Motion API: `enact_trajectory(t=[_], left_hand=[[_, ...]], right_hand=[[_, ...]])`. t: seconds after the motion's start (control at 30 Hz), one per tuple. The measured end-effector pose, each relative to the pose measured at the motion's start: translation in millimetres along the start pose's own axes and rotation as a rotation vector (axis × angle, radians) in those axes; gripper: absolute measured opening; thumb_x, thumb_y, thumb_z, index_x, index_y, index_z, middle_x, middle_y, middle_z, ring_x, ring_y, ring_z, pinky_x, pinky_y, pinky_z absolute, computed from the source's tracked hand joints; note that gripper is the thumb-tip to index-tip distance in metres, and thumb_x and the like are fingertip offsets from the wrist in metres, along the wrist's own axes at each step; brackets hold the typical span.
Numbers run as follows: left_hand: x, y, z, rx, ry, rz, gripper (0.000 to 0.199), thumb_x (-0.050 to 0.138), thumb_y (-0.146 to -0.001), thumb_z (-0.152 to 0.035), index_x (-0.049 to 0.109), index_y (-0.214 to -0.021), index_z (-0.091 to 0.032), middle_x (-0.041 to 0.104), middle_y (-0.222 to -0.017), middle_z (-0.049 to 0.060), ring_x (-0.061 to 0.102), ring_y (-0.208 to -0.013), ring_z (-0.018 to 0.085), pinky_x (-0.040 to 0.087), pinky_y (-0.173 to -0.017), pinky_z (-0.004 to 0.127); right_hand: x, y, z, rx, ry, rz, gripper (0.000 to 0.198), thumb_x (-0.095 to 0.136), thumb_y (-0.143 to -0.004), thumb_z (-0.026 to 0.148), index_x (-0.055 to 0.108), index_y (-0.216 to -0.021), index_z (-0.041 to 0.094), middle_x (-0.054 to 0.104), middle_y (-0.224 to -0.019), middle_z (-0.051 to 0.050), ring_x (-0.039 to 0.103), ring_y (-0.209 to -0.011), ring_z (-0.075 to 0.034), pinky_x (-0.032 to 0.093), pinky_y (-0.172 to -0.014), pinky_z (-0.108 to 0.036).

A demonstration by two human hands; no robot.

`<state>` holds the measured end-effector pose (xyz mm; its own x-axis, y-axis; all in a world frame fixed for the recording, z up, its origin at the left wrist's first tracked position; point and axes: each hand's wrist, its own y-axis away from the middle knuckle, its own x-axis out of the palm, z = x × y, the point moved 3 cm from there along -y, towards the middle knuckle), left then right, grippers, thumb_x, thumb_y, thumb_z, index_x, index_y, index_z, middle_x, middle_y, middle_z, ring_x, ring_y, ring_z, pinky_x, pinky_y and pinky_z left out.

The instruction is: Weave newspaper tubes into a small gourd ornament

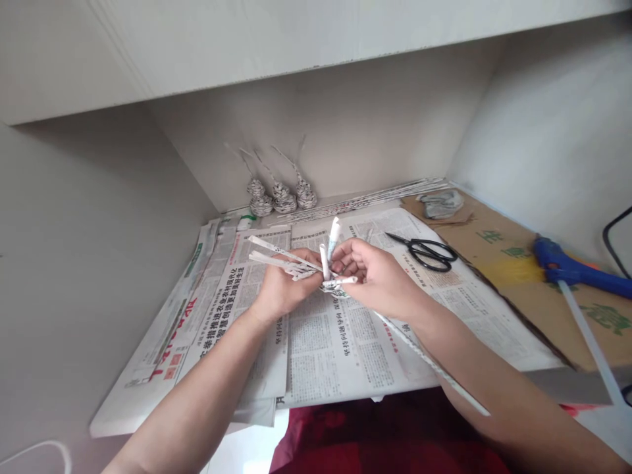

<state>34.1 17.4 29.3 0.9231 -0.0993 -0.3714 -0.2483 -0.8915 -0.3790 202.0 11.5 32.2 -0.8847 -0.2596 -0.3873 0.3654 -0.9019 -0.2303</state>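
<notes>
Between my hands is a small woven piece of rolled newspaper tubes (336, 284), held above the newspaper-covered table. Several tube ends stick out of it, some to the left, others upward. My left hand (289, 284) is closed around its left side, thumb near the weave. On the other side my right hand (372, 273) has its fingers curled in against the tubes at the weave. A long thin paper tube (429, 359) runs from under my right hand down toward the front right, passing by the forearm. My fingers hide part of the weave.
Three woven gourd shapes (284, 196) stand at the back wall beside a bundle of long paper tubes (365, 199). Black scissors (428, 253) lie right of my hands. A blue glue gun (567, 266) rests on cardboard (498, 270) at the right. An overhead panel (296, 39) hangs above.
</notes>
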Motion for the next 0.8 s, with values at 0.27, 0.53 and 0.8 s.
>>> enact_trajectory(t=[0.27, 0.53, 0.8], left_hand=[[-6.5, -4.0, -2.6, -0.086, -0.011, 0.105, 0.004, 0.067, -0.070, -0.012, 0.064, -0.072, -0.013, 0.068, -0.071, 0.002, 0.061, -0.066, 0.014, 0.048, -0.062, 0.024], [-5.0, -0.8, -6.7, -0.012, 0.011, -0.008, 0.009, 0.059, -0.071, -0.006, 0.063, -0.069, -0.014, 0.065, -0.067, 0.000, 0.060, -0.062, 0.012, 0.047, -0.058, 0.021], [-5.1, 0.2, -6.4, -0.034, -0.057, -0.087, 0.006, 0.060, -0.068, -0.009, 0.060, -0.065, -0.015, 0.063, -0.061, -0.002, 0.055, -0.055, 0.010, 0.042, -0.052, 0.020]], right_hand=[[1.4, 4.8, 7.2, -0.080, 0.145, -0.068, 0.022, 0.053, -0.075, 0.005, 0.056, -0.090, 0.022, 0.063, -0.079, 0.003, 0.056, -0.062, -0.008, 0.044, -0.056, -0.020], [2.1, 4.1, 4.5, -0.388, 0.452, -0.150, 0.021, 0.050, -0.083, 0.003, 0.061, -0.089, 0.020, 0.065, -0.087, -0.001, 0.058, -0.080, -0.014, 0.045, -0.073, -0.027], [3.7, -10.6, 23.5, -0.433, 0.648, -0.104, 0.013, 0.055, -0.086, 0.013, 0.066, -0.084, 0.019, 0.068, -0.081, -0.003, 0.057, -0.081, -0.018, 0.043, -0.075, -0.030]])
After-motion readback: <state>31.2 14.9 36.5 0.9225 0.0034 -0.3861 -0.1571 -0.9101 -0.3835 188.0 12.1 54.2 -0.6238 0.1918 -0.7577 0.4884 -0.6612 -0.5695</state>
